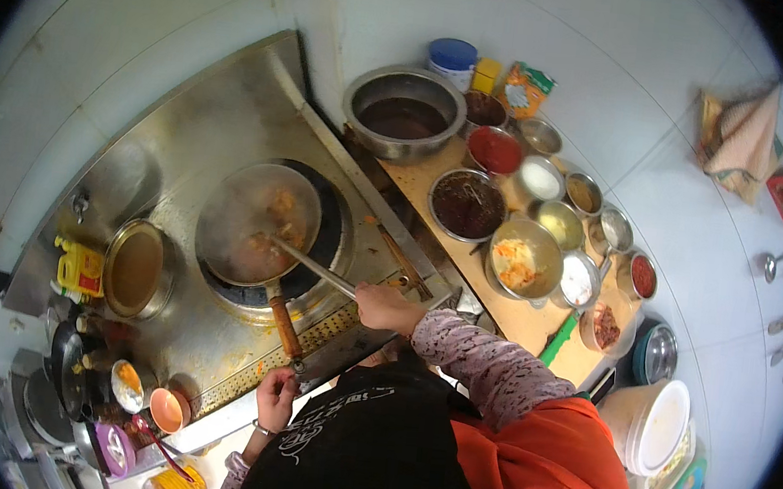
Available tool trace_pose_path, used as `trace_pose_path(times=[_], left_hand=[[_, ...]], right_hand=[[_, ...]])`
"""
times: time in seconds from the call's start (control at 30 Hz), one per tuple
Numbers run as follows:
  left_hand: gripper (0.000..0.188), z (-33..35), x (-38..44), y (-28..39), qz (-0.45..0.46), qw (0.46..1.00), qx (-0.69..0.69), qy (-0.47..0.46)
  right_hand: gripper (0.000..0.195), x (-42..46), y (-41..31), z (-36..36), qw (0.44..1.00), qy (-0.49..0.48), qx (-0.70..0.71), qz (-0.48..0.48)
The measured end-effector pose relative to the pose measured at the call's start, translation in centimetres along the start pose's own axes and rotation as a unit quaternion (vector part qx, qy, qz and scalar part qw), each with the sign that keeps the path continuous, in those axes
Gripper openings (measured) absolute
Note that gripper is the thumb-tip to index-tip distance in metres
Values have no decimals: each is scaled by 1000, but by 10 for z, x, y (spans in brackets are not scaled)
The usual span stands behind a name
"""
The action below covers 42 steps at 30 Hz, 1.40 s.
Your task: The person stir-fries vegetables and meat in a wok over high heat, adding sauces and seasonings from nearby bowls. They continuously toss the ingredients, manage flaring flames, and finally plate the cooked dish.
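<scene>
My right hand (385,307) grips the metal handle of a long cooking ladle or spatula (322,271). Its head is down in a steaming wok (318,202), partly hidden by orange-brown food (281,216) and vapour. The wok sits tilted on the black burner ring (330,238) of a steel range. A wooden handle (283,322) sticks out from the wok towards me. By the metal ring at that handle's tip is my left hand (276,397), fingers loosely curled; whether it touches the ring is unclear.
Right of the range, a wooden board (451,250) carries several seasoning bowls, a bowl of orange-and-yellow food (518,262) and a green-handled tool (559,338). A large pot of dark liquid (404,115) stands behind. To the left are a liquid-filled basin (134,269) and a yellow jug (80,267).
</scene>
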<state>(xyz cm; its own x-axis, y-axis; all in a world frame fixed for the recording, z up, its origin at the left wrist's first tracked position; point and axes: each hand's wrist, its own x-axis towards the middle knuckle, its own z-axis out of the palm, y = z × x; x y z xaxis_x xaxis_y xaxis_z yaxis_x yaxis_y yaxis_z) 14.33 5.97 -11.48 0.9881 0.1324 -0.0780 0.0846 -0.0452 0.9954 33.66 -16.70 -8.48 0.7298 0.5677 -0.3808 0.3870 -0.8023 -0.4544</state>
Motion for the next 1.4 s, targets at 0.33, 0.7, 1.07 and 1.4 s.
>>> trace_pose_path(times=[0.33, 0.7, 1.07, 1.4], left_hand=[[12, 116, 90, 54, -48, 941, 66, -329], [17, 319, 182, 44, -167, 905, -50, -389], [17, 365, 190, 24, -226, 934, -66, -267], [16, 328, 180, 34, -248, 920, -79, -294]], right_hand=[[24, -213, 64, 13, 955, 204, 200, 78], [55, -375, 19, -22, 723, 190, 548, 376], [64, -383, 75, -97, 747, 69, 570, 336], [64, -401, 59, -75, 740, 171, 548, 351]])
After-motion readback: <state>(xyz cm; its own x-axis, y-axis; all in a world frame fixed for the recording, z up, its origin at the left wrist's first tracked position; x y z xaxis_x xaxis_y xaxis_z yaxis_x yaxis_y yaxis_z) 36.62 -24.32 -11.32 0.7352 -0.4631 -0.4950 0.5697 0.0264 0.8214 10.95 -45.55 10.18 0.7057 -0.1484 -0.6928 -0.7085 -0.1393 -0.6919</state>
